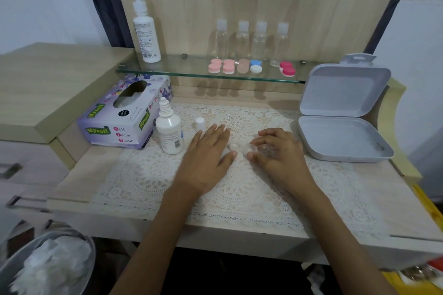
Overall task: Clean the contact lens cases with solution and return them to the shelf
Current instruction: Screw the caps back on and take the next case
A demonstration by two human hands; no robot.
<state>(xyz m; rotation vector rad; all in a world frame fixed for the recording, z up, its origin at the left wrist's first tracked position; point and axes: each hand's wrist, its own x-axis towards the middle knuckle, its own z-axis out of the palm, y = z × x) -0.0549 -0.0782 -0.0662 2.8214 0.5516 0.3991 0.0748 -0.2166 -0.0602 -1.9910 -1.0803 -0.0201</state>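
On the lace mat [239,189] covering the worktop [79,170], the left hand [206,158] is laid flat, its fingers [217,130] straight and close together. Just beside it, a clear lens case [257,149] is pinched by the curled fingers of the right hand [280,153]. A small white lid [233,145] is seen between the hands. Behind them, an uncapped solution bottle [169,132] is stood beside a white cap [200,123]. Farther back, coloured lens cases [227,67] are lined up on the glass shelf [167,67].

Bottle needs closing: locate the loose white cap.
Head view, left of centre: white cap on the lace mat, between the small solution bottle and the left hand.
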